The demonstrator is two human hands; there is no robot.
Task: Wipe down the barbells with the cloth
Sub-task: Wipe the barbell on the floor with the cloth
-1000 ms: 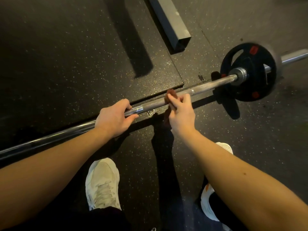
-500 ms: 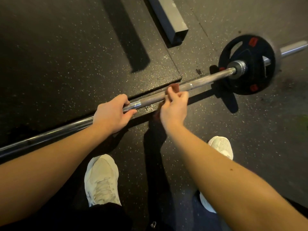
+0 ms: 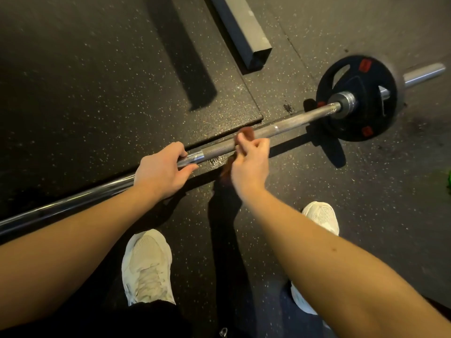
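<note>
A steel barbell (image 3: 292, 124) lies across the black rubber floor, running from lower left to upper right. A black weight plate (image 3: 351, 120) with red labels sits on its right sleeve. My left hand (image 3: 162, 170) grips the bar near its smooth ring mark. Just to the right, my right hand (image 3: 251, 158) pinches a small reddish-brown cloth (image 3: 246, 132) against the knurled part of the bar. Most of the cloth is hidden behind my fingers.
A raised rubber mat (image 3: 122, 93) lies behind the bar, its edge right along it. A grey metal beam (image 3: 244, 30) lies on the floor at the top. My white shoes (image 3: 146, 264) stand below the bar. Something green (image 3: 448, 181) shows at the right edge.
My right hand with the cloth has slid slightly along the bar, staying close to the left hand. The left hand has kept its grip in the same place on the bar.
</note>
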